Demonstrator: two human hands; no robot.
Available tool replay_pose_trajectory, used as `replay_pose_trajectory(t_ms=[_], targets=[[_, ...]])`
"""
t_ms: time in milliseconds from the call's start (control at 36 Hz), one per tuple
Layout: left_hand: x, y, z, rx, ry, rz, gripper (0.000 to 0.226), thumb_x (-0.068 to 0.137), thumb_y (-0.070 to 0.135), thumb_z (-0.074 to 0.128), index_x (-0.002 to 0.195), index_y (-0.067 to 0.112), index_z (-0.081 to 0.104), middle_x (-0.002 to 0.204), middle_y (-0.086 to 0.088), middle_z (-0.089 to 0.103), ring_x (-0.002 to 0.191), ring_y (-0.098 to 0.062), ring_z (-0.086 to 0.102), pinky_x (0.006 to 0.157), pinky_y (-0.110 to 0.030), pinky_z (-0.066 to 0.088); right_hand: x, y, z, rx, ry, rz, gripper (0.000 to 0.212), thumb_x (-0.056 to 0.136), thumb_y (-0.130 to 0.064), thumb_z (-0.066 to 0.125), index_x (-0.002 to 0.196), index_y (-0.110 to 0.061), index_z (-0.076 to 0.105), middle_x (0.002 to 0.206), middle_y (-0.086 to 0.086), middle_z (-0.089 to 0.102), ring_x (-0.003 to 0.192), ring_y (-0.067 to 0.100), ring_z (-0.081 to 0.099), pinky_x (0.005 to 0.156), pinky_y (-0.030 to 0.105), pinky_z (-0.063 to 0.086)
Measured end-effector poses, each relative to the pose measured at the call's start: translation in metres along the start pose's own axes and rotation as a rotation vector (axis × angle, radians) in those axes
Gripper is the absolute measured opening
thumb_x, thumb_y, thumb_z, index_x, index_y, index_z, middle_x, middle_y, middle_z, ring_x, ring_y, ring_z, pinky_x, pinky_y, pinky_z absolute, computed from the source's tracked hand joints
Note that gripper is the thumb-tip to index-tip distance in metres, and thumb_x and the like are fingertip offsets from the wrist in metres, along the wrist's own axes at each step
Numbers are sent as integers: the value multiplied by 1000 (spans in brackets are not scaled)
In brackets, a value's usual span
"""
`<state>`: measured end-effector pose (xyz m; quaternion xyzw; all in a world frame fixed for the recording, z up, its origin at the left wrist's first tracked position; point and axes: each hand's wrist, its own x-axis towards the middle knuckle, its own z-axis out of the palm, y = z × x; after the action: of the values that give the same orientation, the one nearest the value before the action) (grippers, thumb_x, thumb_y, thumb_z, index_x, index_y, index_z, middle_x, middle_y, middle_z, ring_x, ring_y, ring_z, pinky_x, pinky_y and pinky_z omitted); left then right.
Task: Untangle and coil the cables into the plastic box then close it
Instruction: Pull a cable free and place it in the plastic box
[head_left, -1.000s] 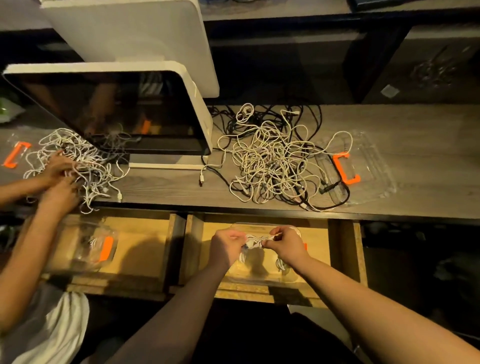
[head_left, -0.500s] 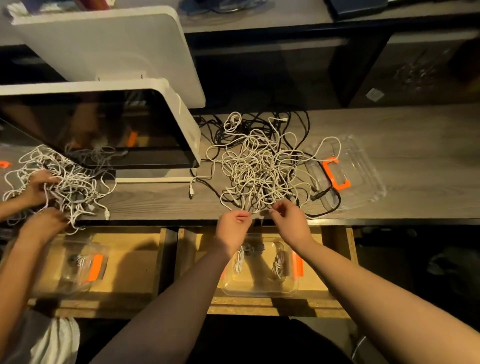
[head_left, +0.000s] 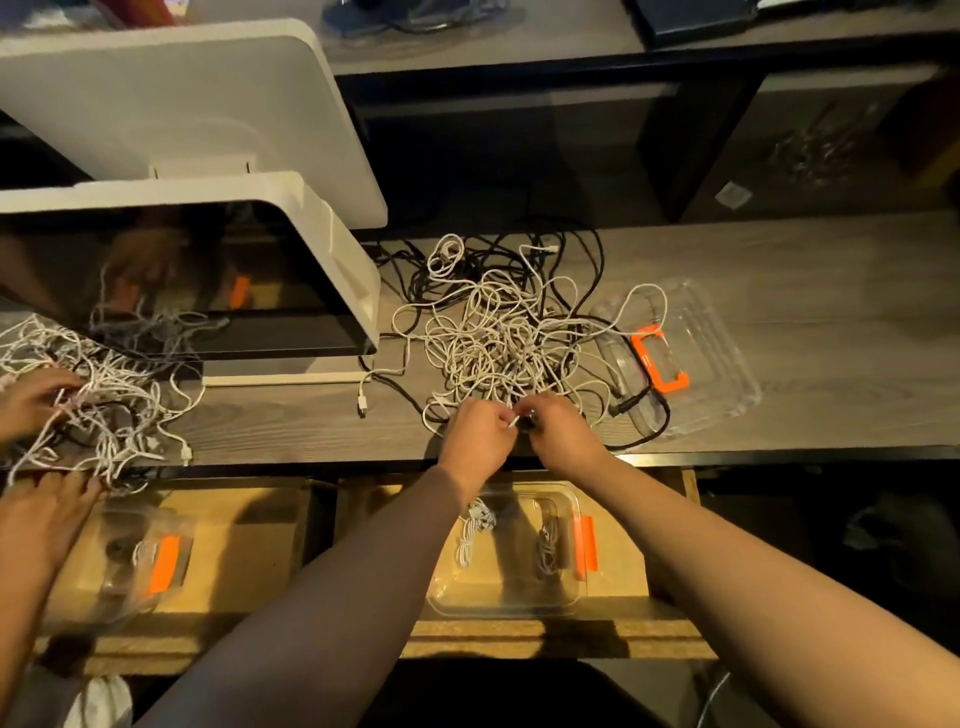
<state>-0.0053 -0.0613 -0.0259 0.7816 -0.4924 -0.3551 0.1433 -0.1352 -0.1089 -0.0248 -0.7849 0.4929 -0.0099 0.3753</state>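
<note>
A tangle of white and black cables (head_left: 498, 332) lies on the wooden desk (head_left: 805, 332). My left hand (head_left: 475, 436) and my right hand (head_left: 563, 434) meet at the pile's near edge, each pinching a white cable end between fingertips. Below the desk edge, a clear plastic box (head_left: 511, 597) with an orange clip sits in an open drawer and holds two small white cable coils. Its clear lid (head_left: 701, 358) with an orange handle rests on the desk to the right of the pile, partly under cable loops.
A white-framed monitor (head_left: 218, 270) stands at the left. Another person's hands (head_left: 31, 405) work a second white cable tangle (head_left: 114, 405) at the far left, above a second clear box (head_left: 130, 571) in the left drawer. A loose white plug (head_left: 362, 402) lies on the desk.
Both my hands rose from the box in the drawer up to the cable pile's near edge and now pinch a cable end there. The view shifted slightly.
</note>
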Motion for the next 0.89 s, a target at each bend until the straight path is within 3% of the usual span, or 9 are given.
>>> replay_pose_trajectory(t_ms=[83, 222, 361, 472, 556, 667, 778, 889], targets=[[0, 4, -4, -26, 14, 49, 17, 88, 17, 65, 98, 21, 78, 77, 5, 64, 80, -22, 65, 71, -31, 52, -1, 6, -2, -27, 75, -18, 19, 91, -9, 62, 109, -7, 68, 107, 14, 62, 106, 31, 55, 81, 30, 36], [-11, 12, -15, -26, 139, 169, 10, 92, 19, 65, 96, 18, 74, 89, 5, 62, 99, -14, 54, 85, -31, 46, -8, 9, -15, -41, 179, -19, 23, 96, -29, 63, 96, -7, 68, 96, 13, 62, 96, 28, 55, 74, 31, 33], [-23, 22, -30, -129, 82, 135, 6, 98, 21, 59, 98, 20, 65, 88, 4, 66, 78, -15, 62, 71, -36, 51, -16, 5, -42, 8, 274, -40, 25, 94, -37, 63, 89, -13, 66, 87, 5, 62, 89, 22, 55, 74, 36, 42], [-32, 29, -38, -73, 44, 150, 10, 104, 21, 47, 103, 18, 56, 81, 3, 60, 69, -15, 52, 57, -33, 36, -28, -5, -59, 61, 305, -101, 25, 92, -40, 65, 85, -17, 64, 84, 0, 61, 86, 18, 54, 74, 34, 40], [-37, 39, -45, -64, 33, 164, 10, 105, 24, 44, 100, 18, 51, 79, 0, 58, 67, -18, 51, 58, -35, 38, -38, -17, -73, 100, 366, -130, 21, 93, -38, 65, 85, -19, 64, 83, -2, 62, 85, 18, 55, 75, 36, 43], [-36, 47, -57, -144, 204, 171, 18, 103, 20, 45, 87, 19, 53, 80, 3, 56, 73, -16, 52, 61, -32, 39, -51, -32, -93, 190, 440, -130, 19, 92, -34, 68, 81, -19, 65, 77, -7, 60, 79, 13, 54, 68, 31, 38], [-36, 59, -72, -223, 293, 181, 20, 101, 21, 45, 84, 23, 55, 81, 4, 57, 76, -16, 53, 62, -29, 38, -60, -41, -110, 201, 481, -123, 22, 91, -32, 69, 74, -20, 64, 67, -12, 56, 70, 0, 52, 60, 15, 34], [-35, 66, -93, -253, 424, 230, 18, 100, 16, 45, 85, 19, 55, 72, 3, 55, 65, -15, 49, 57, -33, 38, -61, -37, -128, 198, 570, -82, 30, 96, -36, 63, 73, -16, 63, 65, -4, 56, 68, 11, 49, 62, 35, 36]])
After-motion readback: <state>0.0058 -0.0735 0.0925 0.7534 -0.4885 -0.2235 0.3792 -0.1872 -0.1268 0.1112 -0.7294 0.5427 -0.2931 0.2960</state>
